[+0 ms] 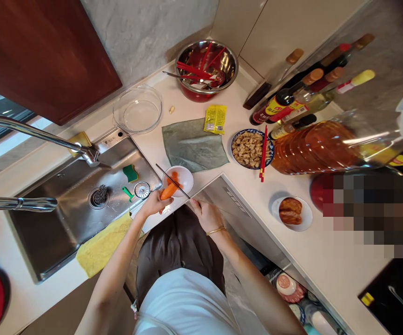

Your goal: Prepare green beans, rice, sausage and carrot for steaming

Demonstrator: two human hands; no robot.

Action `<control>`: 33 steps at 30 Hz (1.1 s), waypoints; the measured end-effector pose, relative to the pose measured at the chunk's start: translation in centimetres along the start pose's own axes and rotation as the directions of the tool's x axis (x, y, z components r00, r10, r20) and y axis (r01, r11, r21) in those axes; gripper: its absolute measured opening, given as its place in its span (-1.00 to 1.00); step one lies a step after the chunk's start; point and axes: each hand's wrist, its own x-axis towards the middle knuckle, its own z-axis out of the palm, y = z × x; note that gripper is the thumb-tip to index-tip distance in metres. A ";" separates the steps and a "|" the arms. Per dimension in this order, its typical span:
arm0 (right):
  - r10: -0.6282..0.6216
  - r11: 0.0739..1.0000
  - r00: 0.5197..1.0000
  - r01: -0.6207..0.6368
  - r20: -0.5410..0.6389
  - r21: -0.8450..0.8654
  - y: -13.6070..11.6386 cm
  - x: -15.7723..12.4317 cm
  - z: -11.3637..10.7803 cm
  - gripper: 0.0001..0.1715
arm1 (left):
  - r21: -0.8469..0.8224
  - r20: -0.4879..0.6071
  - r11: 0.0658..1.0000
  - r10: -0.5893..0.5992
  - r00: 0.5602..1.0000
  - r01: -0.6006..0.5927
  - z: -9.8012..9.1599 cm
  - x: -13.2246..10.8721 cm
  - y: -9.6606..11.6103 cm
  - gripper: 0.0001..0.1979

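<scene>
My left hand (152,204) is closed around a carrot (168,191), held over the near side of a small white bowl (188,179). Orange carrot pieces (174,176) lie inside that bowl, at the counter's front edge. A knife (171,177) is gripped in my right hand (205,215); its thin dark blade slants across the bowl and meets or passes just over the carrot. Most of the knife's handle is hidden by my fingers. Behind the bowl lies a grey-green cloth or sheet (190,146).
Left is a steel sink (72,218) with a faucet (37,135), a green sponge (130,173) and a yellow cloth (103,242). A glass dish (138,111), metal basin (182,90), bowl of chopped food (248,149) with red chopsticks (264,151), oil jug (313,146) and meat bowl (306,223) surround the work spot.
</scene>
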 end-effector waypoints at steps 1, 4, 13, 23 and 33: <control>0.002 1.000 1.000 -0.002 -0.001 0.006 0.0 0.1 0.1 -0.24 | 0.098 -0.084 0.995 0.021 0.996 -0.012 0.1 0.0 0.2 -0.84; 0.012 1.000 1.000 -0.011 -0.004 0.020 0.0 0.6 0.3 -0.22 | 0.314 -0.264 0.949 0.102 0.959 -0.015 0.8 -0.4 1.4 -0.87; -0.010 0.994 0.999 0.014 -0.035 0.104 1.7 1.6 0.5 -0.19 | 0.229 -0.236 0.973 0.042 0.971 0.014 0.5 -0.8 1.4 -0.77; -0.083 0.996 0.996 0.083 -0.028 -0.019 0.8 -1.1 -1.0 -0.24 | 0.214 -0.346 0.963 -0.085 0.934 0.166 1.4 0.5 0.4 -0.81; -0.064 0.997 0.998 0.063 0.016 0.046 1.6 -1.4 -1.6 -0.24 | 0.340 -0.273 0.930 -0.044 0.961 0.139 1.4 0.9 1.2 -0.82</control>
